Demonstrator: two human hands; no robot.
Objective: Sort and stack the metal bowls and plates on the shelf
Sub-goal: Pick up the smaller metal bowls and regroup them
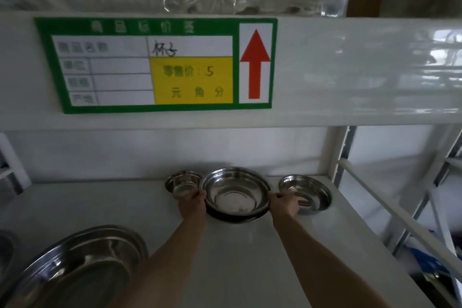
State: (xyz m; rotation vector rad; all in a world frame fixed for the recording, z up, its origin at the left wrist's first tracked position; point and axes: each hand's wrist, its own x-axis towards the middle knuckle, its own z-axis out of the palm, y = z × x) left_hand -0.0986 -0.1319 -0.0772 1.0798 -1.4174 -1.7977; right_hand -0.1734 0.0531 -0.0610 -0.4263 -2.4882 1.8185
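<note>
A large metal bowl sits at the back of the white shelf, on top of at least one more bowl whose rim shows beneath it. My left hand grips its left rim and my right hand grips its right rim. A small metal bowl stands just left of it, partly behind my left hand. A medium metal bowl stands to the right, partly behind my right hand. A stack of oval metal plates lies at the near left.
The shelf board above hangs low, carrying a green price label. An upright post and a white rail bound the right side. Another metal rim shows at the far left edge.
</note>
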